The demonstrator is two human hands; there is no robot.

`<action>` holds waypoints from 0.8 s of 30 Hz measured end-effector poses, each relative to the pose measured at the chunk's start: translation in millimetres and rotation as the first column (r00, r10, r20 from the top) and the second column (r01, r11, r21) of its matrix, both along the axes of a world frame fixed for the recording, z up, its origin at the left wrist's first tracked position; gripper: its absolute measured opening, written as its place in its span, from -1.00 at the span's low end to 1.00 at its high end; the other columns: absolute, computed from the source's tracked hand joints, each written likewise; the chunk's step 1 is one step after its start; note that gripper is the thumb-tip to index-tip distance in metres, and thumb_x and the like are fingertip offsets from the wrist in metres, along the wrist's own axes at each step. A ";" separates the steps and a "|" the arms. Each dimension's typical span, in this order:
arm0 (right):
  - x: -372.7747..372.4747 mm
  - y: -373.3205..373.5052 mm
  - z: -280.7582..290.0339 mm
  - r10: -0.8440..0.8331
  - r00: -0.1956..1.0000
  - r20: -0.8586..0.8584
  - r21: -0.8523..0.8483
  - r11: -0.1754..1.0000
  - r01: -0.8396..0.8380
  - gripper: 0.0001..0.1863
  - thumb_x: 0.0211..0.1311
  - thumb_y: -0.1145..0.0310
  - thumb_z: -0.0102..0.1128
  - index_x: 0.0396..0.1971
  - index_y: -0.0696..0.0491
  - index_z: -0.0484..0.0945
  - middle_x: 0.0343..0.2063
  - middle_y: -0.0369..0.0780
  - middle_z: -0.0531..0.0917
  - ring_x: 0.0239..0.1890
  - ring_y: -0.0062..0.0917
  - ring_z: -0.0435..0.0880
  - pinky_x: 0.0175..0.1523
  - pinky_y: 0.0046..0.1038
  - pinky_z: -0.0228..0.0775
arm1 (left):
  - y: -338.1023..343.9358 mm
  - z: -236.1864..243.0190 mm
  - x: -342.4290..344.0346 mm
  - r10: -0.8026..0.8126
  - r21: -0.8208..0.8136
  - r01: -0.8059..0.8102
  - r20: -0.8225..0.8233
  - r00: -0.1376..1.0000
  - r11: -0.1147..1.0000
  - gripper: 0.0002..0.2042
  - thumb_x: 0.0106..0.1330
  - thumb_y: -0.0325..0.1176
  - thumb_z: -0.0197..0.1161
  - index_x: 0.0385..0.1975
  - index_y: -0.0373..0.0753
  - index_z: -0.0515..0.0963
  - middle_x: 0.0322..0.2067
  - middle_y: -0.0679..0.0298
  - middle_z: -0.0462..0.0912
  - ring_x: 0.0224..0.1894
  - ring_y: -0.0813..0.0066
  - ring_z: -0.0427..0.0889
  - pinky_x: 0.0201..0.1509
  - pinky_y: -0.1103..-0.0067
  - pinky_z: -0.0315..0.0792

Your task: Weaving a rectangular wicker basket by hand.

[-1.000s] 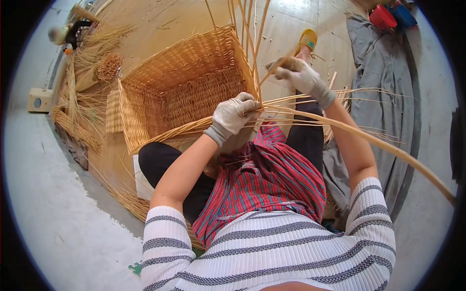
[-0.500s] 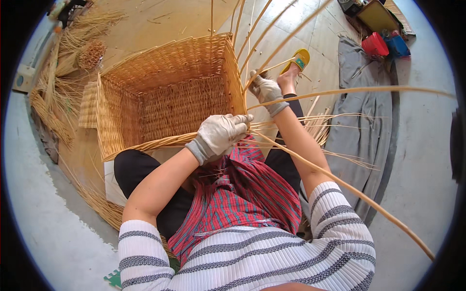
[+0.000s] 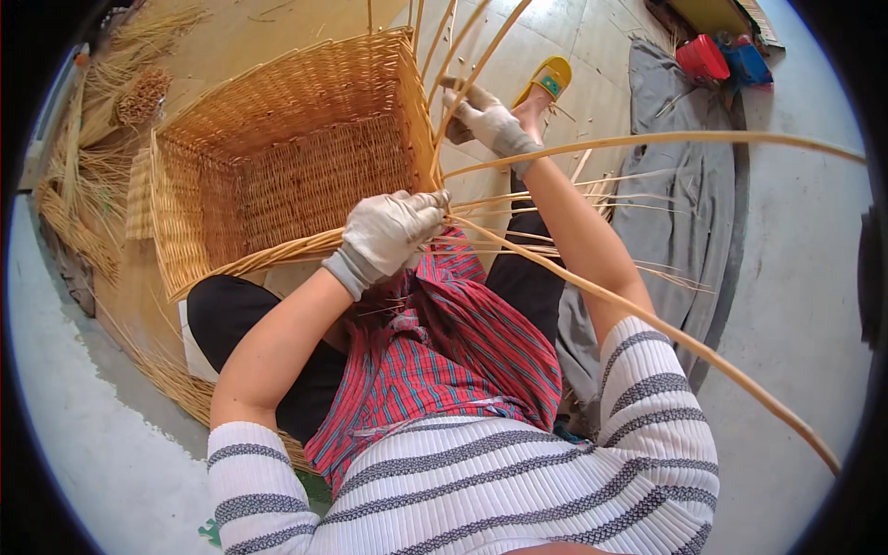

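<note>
A rectangular tan wicker basket (image 3: 305, 102) is tipped toward me above my lap, its hollow inside in view. My left hand (image 3: 390, 231), in a pale work glove, is closed on the basket's near right corner, with its fingertips at the woven rim. Just right of the rim, my gloved right hand (image 3: 488, 122) has its fingers curled about an upright wicker rod (image 3: 486, 57). More rods stick up from this side. One long rod (image 3: 666, 141) sweeps out to the right, and a thicker one (image 3: 638, 314) bends down past my right forearm.
Bundles of loose wicker (image 3: 88, 176) lie along the left. A grey cloth (image 3: 661, 231) covers floor on the right, with a red container (image 3: 703, 58) and a blue container (image 3: 747, 65) beyond. My foot in a yellow slipper (image 3: 552, 76) is stretched ahead. A checked red cloth (image 3: 444, 342) covers my lap.
The basket and both hands sit slightly further left and higher in the picture, as does the whole scene. My right hand has moved up along the rods; my left keeps its hold on the corner.
</note>
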State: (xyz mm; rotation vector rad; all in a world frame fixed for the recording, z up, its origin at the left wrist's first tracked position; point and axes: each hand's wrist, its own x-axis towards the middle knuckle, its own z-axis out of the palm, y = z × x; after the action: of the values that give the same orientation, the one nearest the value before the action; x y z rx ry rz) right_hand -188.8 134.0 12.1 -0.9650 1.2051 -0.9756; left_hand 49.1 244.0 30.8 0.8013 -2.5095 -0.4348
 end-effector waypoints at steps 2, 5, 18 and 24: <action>4.0 -3.5 -1.8 0.087 0.907 -0.412 -0.166 0.972 -0.168 -0.63 0.34 0.13 0.26 -0.09 0.15 0.60 -0.38 -0.16 0.74 -0.42 -0.49 0.73 -0.29 -0.43 0.58 | -1.3 -1.6 1.7 0.025 0.104 -0.019 -0.056 0.998 0.994 -0.73 0.18 -0.24 0.36 -0.13 -0.12 0.68 -0.12 0.29 0.74 -0.17 0.31 0.71 -0.12 0.43 0.58; -38.6 26.9 18.8 0.131 0.332 -0.934 0.031 0.957 -0.289 -0.58 0.32 -0.01 0.16 -0.11 0.05 0.61 -0.32 0.03 0.71 -0.26 -0.07 0.70 -0.12 -0.14 0.55 | -0.2 1.3 3.0 0.119 0.308 -0.073 -0.132 0.984 0.949 -0.76 0.12 -0.20 0.44 -0.23 -0.10 0.72 -0.15 0.29 0.76 -0.14 0.32 0.71 -0.05 0.47 0.58; 42.6 145.3 72.9 -0.121 0.992 0.029 -0.829 0.551 0.092 -0.36 0.27 0.33 0.28 0.30 0.23 0.30 0.20 -0.02 0.50 0.27 -0.32 0.48 0.37 -0.26 0.26 | 11.9 1.1 11.0 0.071 0.159 -0.079 0.055 0.996 0.984 -0.46 0.12 -0.23 0.37 0.18 -0.06 0.52 0.18 0.28 0.59 0.01 0.27 0.67 0.05 0.40 0.54; 69.5 91.2 103.9 -0.269 0.937 0.223 -0.682 0.644 0.347 -0.51 0.52 0.31 0.00 0.35 0.15 0.26 0.08 -0.21 0.56 0.02 -0.50 0.57 0.22 -0.30 0.41 | 22.9 6.5 -2.6 0.202 0.079 -0.206 0.054 0.978 0.975 -0.65 0.27 -0.18 0.24 0.05 -0.05 0.57 -0.04 0.30 0.71 -0.19 0.26 0.70 -0.10 0.36 0.53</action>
State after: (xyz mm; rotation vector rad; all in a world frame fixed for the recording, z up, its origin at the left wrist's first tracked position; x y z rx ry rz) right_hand -119.3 225.2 116.1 -1.3089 0.9077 -1.8407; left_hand 46.5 267.0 37.3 1.1010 -2.4310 -0.4581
